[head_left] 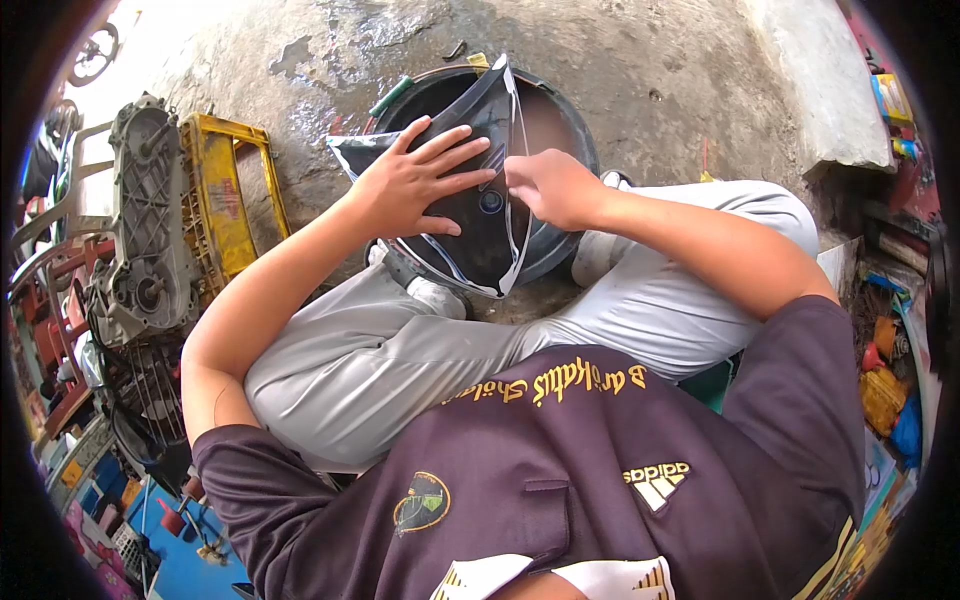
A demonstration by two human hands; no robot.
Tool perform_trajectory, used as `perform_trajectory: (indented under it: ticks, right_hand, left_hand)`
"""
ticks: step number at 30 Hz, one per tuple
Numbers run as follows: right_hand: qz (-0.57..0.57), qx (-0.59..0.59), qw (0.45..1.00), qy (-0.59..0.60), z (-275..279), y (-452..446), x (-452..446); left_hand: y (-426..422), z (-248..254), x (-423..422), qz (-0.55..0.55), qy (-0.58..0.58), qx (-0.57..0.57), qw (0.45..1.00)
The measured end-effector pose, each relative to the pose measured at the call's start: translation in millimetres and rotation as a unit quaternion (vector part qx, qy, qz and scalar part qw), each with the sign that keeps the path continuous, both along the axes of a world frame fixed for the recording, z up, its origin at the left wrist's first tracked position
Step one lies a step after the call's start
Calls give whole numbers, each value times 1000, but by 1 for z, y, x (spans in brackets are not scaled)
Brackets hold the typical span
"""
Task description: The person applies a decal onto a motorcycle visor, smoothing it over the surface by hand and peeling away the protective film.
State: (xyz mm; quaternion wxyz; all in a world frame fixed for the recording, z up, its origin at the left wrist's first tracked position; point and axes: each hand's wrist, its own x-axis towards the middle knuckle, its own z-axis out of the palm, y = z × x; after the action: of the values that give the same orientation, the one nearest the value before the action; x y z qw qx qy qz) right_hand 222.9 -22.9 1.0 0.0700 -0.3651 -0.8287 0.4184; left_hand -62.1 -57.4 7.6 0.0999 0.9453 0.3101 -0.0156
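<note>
A dark panel (468, 233) with white edges and pointed corners lies across a round black tub (583, 135) between the person's knees. My left hand (415, 183) is spread flat on the panel, its fingers apart. At the panel's right white edge is my right hand (552, 188), its fingers curled together in a pinch at that edge. Brownish liquid shows in the tub to the right of the panel. A green handle (390, 97) sits on the tub's upper left rim.
A yellow crate (222, 190) and a grey metal engine casing (150, 220) stand at the left. Wet concrete floor (660, 90) stretches beyond the tub. A concrete block (815, 90) is at the upper right, with assorted items (885, 400) along the right edge.
</note>
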Motion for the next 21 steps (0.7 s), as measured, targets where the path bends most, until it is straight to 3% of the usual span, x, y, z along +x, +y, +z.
perform_trajectory:
  ticks: [3,5,13,16,20,21]
  right_hand:
    - [-16,19,1000,-11,3,12,3]
    - [-86,37,996,2,2,27,3]
    - [1,4,1000,-28,-1,-1,2]
    - [-79,1,997,-10,-3,19,6]
    - [-56,29,998,11,-3,0,-1]
    - [-32,-10,999,4,-1,-8,1]
  left_hand:
    - [1,2,0,-2,5,1,1000]
    - [-1,1,1,-1,12,4,1000]
    - [-1,-1,-1,3,-1,2,1000]
    - [-1,2,0,3,14,2,1000]
    - [-1,-3,0,0,18,7,1000]
    - [0,-2,0,-1,11,6,1000]
